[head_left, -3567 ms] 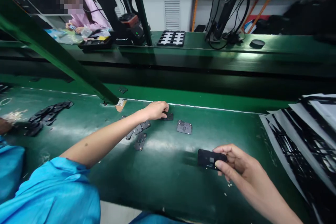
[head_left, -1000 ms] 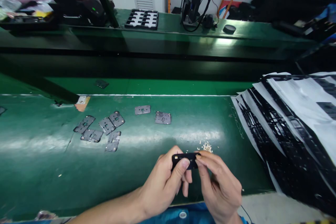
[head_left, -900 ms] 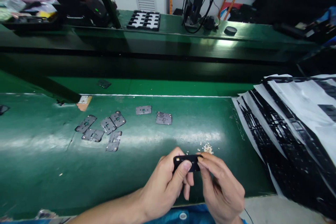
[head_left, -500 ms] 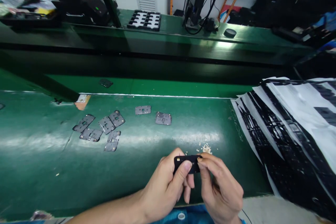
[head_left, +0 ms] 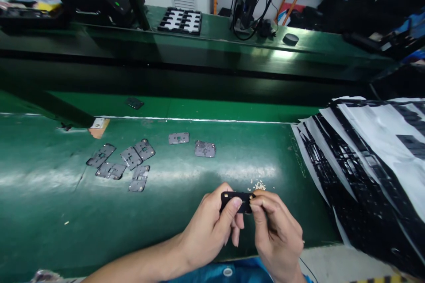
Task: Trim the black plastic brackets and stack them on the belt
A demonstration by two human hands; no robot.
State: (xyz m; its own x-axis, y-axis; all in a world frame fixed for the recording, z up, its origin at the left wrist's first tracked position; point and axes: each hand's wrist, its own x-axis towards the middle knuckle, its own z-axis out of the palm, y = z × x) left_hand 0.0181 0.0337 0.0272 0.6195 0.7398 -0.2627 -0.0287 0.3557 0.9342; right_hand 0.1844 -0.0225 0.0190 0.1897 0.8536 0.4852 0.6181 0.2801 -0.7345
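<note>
A small black plate [head_left: 245,205] with a light square near each upper corner is held over the near edge of the green table. My left hand [head_left: 212,223] grips its left side, thumb across the front. At its right end, my right hand [head_left: 279,230] has thumb and forefinger pressed against the corner by a light square; whether a tiny piece is between them is hidden. Just beyond my right fingers lies a pile of tiny cream pieces [head_left: 259,185]. Farther off are similar dark plates, a single one [head_left: 179,138] and an overlapping pair [head_left: 205,149].
Several more dark plates [head_left: 111,170] lie at the left. Layered black sheets with white liners [head_left: 381,150] cover the right side. A green post [head_left: 66,108] stands at the left; a raised shelf [head_left: 212,31] holding a tray [head_left: 181,21] runs across the back.
The right thumb and forefinger have shifted slightly at the plate's right corner, and the light square there now shows. The view has shifted a little; the plate stays in my left hand.
</note>
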